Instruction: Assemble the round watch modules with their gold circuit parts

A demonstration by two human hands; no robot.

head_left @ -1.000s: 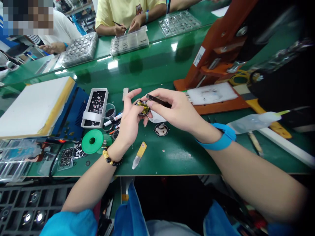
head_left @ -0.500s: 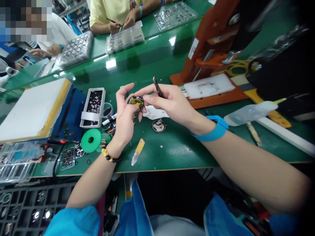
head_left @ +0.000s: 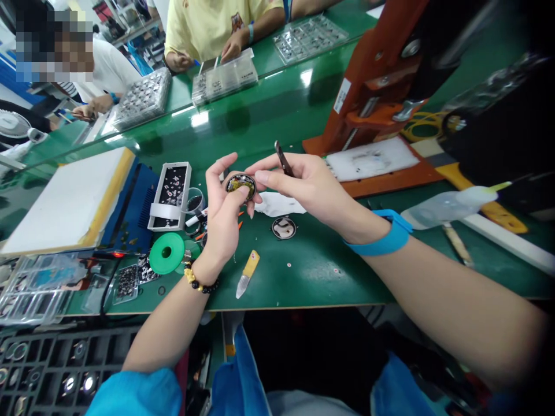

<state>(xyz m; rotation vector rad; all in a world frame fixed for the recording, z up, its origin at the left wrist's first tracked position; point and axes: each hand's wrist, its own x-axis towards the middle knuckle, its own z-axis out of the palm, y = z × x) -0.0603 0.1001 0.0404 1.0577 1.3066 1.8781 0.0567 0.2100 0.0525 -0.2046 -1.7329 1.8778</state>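
A round watch part (head_left: pixel 236 184) with a dark rim and a yellowish inside sits in my left hand (head_left: pixel 225 214), whose thumb presses on its face. My right hand (head_left: pixel 303 182) holds dark tweezers (head_left: pixel 283 158) that point up and back between its fingers. The tips of my right thumb and index finger touch the right edge of the watch part. Below my hands a round metal ring piece (head_left: pixel 284 228) lies on the green table (head_left: pixel 312 283), beside a white cloth or bag (head_left: pixel 277 203). Nearer the edge lies a knife-like tool with a yellow handle (head_left: pixel 250 266).
An orange press (head_left: pixel 368 92) stands at the back right, with a clear squeeze bottle (head_left: pixel 446 207) before it. On the left are a white parts box (head_left: pixel 171 193), a green spool (head_left: pixel 166 253) and a blue box (head_left: pixel 125 214). Two people work across the table.
My left thumb has moved over more of the watch part's face, and the part looks turned. The whole view has shifted slightly, with the table things appearing lower and further right.
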